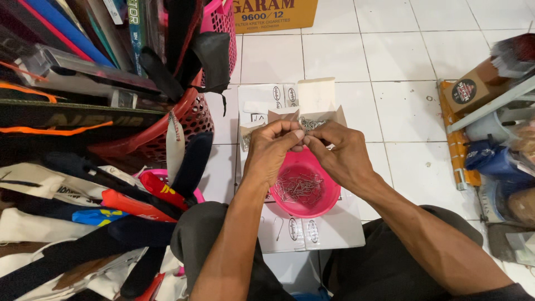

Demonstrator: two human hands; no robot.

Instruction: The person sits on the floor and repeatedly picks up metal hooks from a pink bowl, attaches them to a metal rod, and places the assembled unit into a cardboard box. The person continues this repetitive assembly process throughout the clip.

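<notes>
Both hands met above a pink bowl (329, 192), fingertips pinched together on something tiny and metallic, most likely 1 of the small wire hooks, though the piece itself was too small to make out. Left hand (271, 151) and right hand (341, 156) were both closed in a fine pinch, touching each other at the tips. Directly beneath them the pink bowl held a loose tangle of thin wire hooks (298, 187). It sat on flattened white cartons (334, 234) spread over the tiled floor (401, 67). Just behind the hands an opened small cardboard box (312, 120) showed more of the same shiny pieces.

To the left, a red plastic basket (189, 120) leaned close, with bags and sleeves of dark and coloured fabric (111, 206) piled around it.

A slip looked likely: the piece was very small, and a loosened pinch could drop it beside the bowl, onto the cartons or tiles. The tangled wires could also snag and lift several at once.
</notes>
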